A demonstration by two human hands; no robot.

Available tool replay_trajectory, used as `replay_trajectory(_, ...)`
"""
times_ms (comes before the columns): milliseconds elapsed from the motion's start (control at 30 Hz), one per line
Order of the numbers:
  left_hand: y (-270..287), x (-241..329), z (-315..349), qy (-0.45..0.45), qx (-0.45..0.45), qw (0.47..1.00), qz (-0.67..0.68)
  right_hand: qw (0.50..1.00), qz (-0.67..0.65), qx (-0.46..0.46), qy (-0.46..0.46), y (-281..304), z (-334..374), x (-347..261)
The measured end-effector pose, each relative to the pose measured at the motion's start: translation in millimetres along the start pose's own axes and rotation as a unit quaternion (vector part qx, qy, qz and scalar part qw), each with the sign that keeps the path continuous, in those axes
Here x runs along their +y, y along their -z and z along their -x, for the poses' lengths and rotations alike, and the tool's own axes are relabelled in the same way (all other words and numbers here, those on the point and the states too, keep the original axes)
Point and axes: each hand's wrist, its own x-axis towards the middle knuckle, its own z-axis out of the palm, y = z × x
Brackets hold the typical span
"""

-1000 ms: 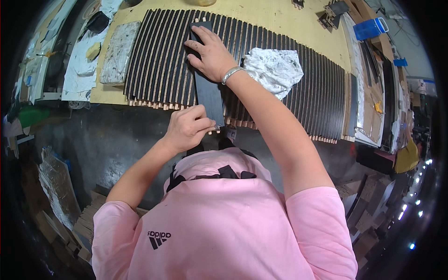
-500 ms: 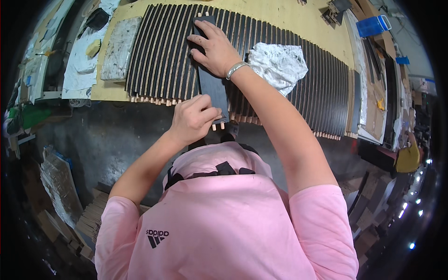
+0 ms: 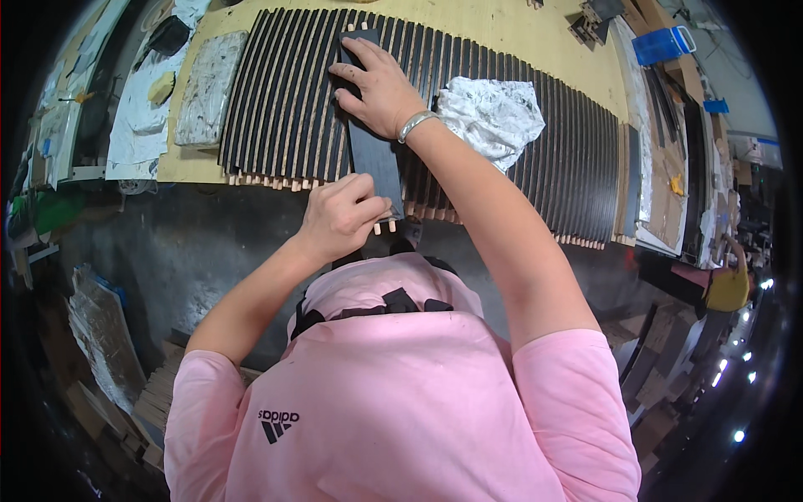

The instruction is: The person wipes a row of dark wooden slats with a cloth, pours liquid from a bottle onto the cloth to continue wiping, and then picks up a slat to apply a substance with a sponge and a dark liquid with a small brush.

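Observation:
A black wooden board [image 3: 375,161] with pale dowel pegs sticking out of both ends lies flat across a long row of similar boards [image 3: 284,100] packed side by side, standing on edge. My right hand [image 3: 381,94], a silver bangle at its wrist, rests on the far part of this board with fingers spread. At the board's near end my left hand [image 3: 341,216] is closed, its fingers curled and pressed to the board's edge near the pegs. Whatever it pinches is mostly hidden. Right of my right wrist, a crumpled, stained white cloth [image 3: 492,117] lies on the row.
The boards lie on a yellowish table [image 3: 552,38]. On its left are a smudged, wrapped slab [image 3: 209,92], a yellow sponge [image 3: 161,88] and a black object [image 3: 169,35]. A blue container [image 3: 659,46] stands far right. Another person in yellow [image 3: 726,289] is at the right edge.
The whole view has shifted slightly to the left. Both hands keep nearly the same places on the board. At the far right, the person in yellow has moved a little.

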Motion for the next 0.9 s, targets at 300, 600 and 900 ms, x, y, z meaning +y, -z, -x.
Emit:
replay_trajectory(300,7.1,-4.1,-3.1,-0.032,-0.026,0.998,0.056,1.0,-0.002,-0.013,-0.006,3.7,-0.2,-2.6)
replay_trajectory(600,6.2,-1.4,0.7,-0.029,-0.02,0.999,0.02,1.0,0.0,-0.012,-0.005,3.9,0.8,-0.2)
replay_trajectory(900,1.9,2.5,2.8,-0.012,0.007,1.0,0.002,1.0,-0.008,0.0,-0.008,0.2,0.0,0.6)
